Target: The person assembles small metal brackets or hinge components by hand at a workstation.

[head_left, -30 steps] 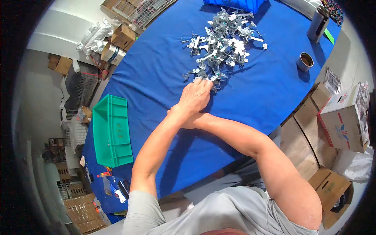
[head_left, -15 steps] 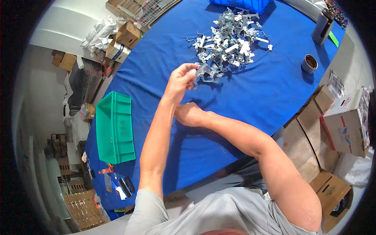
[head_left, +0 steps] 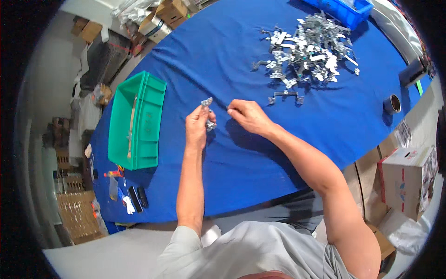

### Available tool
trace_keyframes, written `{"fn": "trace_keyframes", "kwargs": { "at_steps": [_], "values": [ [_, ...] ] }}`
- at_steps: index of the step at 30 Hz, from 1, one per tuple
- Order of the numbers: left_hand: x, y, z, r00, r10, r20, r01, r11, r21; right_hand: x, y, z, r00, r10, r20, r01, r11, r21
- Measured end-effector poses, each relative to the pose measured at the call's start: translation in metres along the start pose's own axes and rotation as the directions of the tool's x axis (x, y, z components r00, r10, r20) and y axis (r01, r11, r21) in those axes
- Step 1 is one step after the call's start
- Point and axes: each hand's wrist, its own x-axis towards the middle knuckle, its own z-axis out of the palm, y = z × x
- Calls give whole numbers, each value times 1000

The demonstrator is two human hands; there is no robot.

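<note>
My left hand (head_left: 197,128) is closed around a small silvery metal bracket (head_left: 207,101), whose ends poke out above and beside the fingers. Just to its right, my right hand (head_left: 251,116) is pinched shut. A tiny dark tip shows at its fingertips, too small to name. Beyond both hands lies a heap of metal brackets (head_left: 311,53) on the blue cloth (head_left: 223,176). One loose bracket (head_left: 286,96) rests apart at the heap's near edge.
To the left stands a green plastic bin (head_left: 151,125) with a thin tan strip inside. Small tools (head_left: 134,197) lie below it. At the far right are a blue crate (head_left: 344,14), a dark flask (head_left: 412,72) and a cup (head_left: 392,104). A carton (head_left: 406,181) sits beyond the table's right edge.
My left hand has drawn back from the heap with a bracket in it. My right hand has moved from beside the left wrist to the right of the left hand. The view has shifted.
</note>
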Motion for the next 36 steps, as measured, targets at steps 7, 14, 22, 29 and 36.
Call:
{"fn": "trace_keyframes", "kwargs": {
  "at_steps": [7,14,22,29,36],
  "values": [
    [-14,-28,8,990,117,-76,-109,989,101,-3,-2,-3,989,130,64,-136,987,89],
    [-19,-36,16,984,128,-126,-120,990,70,-6,-9,-3,976,183,121,-187,982,24],
    [-19,-33,16,972,192,-136,-168,971,170,-5,-11,0,979,176,108,-182,982,52],
    [-17,-30,15,929,362,-76,-316,884,343,-6,-12,-4,978,180,107,-178,984,-23],
    [-15,-33,14,874,486,-14,-447,815,367,-5,-13,-7,969,205,135,-194,977,-89]
  ]
}}
